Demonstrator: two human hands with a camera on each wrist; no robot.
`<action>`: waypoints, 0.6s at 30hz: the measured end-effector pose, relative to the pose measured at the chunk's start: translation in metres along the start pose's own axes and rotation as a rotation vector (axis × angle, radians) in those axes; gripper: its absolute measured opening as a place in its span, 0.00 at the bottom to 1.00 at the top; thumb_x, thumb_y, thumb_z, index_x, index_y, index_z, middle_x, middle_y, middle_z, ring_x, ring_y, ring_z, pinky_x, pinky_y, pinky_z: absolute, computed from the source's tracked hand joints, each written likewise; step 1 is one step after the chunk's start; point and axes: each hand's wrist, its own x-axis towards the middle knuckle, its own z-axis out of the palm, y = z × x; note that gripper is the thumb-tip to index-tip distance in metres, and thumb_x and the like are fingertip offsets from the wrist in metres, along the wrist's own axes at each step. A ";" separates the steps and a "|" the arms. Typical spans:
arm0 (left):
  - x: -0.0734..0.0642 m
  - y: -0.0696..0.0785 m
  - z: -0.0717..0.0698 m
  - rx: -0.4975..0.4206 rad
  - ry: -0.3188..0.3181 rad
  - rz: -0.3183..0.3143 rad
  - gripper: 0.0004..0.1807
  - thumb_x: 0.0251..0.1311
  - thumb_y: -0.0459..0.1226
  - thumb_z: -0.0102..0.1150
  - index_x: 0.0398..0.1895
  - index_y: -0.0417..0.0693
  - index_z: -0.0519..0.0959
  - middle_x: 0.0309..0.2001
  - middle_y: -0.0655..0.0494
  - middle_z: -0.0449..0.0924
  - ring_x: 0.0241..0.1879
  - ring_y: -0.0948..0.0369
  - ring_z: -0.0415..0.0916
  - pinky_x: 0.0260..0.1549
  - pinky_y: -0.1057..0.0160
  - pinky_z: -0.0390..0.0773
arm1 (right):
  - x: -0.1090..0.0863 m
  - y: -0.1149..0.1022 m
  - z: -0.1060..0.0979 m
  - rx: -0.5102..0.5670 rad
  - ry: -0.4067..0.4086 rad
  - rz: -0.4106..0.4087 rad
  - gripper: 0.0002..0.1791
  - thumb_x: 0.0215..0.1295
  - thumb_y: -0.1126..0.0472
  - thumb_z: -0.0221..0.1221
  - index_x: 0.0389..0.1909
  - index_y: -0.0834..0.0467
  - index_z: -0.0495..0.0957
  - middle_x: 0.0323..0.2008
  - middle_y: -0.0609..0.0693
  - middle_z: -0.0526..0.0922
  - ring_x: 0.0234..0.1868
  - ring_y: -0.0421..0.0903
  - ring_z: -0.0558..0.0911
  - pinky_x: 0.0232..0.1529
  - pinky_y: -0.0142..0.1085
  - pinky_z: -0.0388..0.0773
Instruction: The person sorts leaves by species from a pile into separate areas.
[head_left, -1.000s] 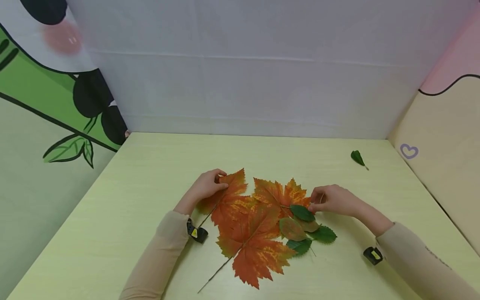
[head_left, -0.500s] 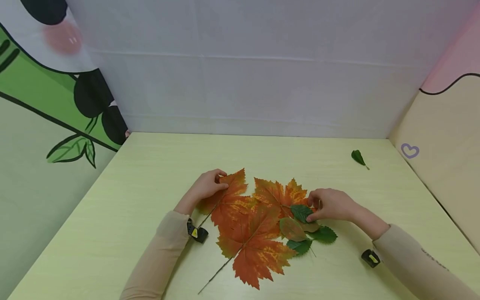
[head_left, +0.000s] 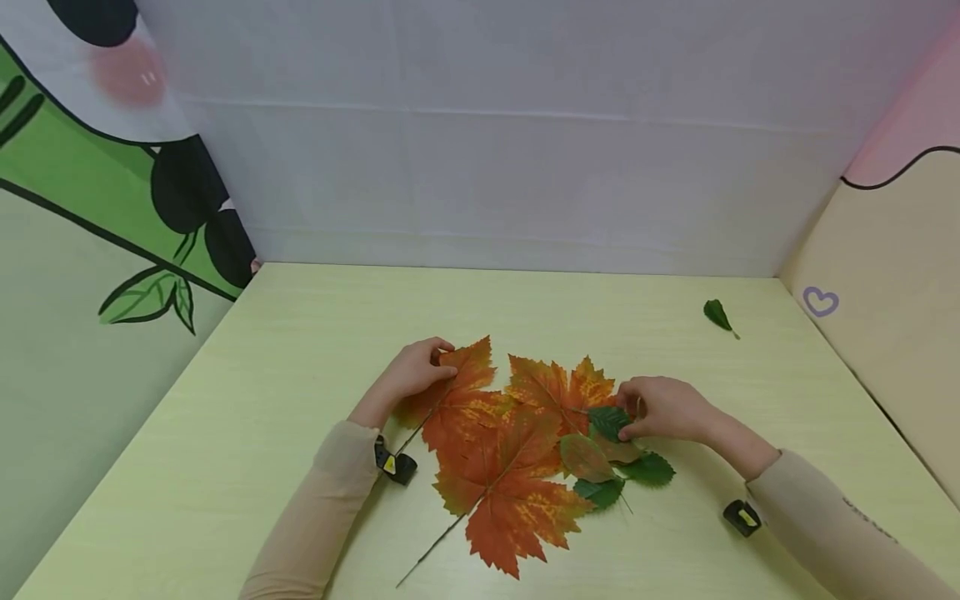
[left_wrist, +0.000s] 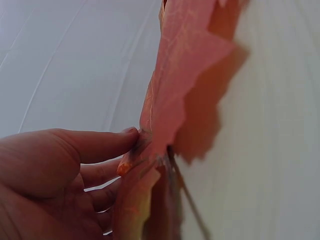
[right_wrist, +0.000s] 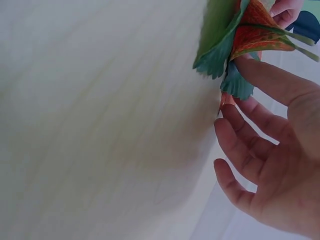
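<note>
Orange maple leaves with thin stems lie overlapping mid-table. My left hand (head_left: 412, 369) pinches the edge of the back-left maple leaf (head_left: 465, 367) between thumb and fingers; the left wrist view shows the thumb on this maple leaf (left_wrist: 167, 110). The front maple leaf (head_left: 517, 492) points its stem toward the lower left. At the right side of the pile, my right hand (head_left: 663, 408) pinches a small green leaf (head_left: 606, 422) lying over another maple leaf (head_left: 551, 392). In the right wrist view the thumb presses this green leaf (right_wrist: 236, 82), the other fingers curving beneath.
Below the right hand sit a reddish-green leaf (head_left: 587, 458) and green leaves, one toothed leaf (head_left: 651, 469) reaching farthest right. A single green leaf (head_left: 717, 315) lies apart at the back right of the pale table (head_left: 337, 317). A white backdrop (head_left: 510, 192) stands behind.
My right hand has come slightly toward the front of the table, its thumb settling on the small green leaf, which has shifted a little to the right. The left hand stays in place.
</note>
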 end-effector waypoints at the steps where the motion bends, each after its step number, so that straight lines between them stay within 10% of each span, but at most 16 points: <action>1: 0.000 0.000 0.000 -0.002 0.000 0.000 0.22 0.59 0.39 0.56 0.57 0.42 0.70 0.44 0.46 0.75 0.39 0.55 0.71 0.40 0.56 0.71 | 0.000 0.000 0.000 0.010 -0.001 0.000 0.17 0.44 0.48 0.68 0.31 0.51 0.75 0.26 0.40 0.75 0.26 0.35 0.73 0.26 0.32 0.68; 18: 0.000 0.002 -0.002 -0.019 -0.007 -0.019 0.23 0.59 0.39 0.56 0.57 0.41 0.70 0.46 0.45 0.74 0.42 0.53 0.71 0.44 0.54 0.71 | 0.001 0.011 -0.008 0.213 -0.019 -0.044 0.07 0.55 0.55 0.62 0.28 0.51 0.74 0.23 0.40 0.77 0.23 0.36 0.72 0.25 0.31 0.67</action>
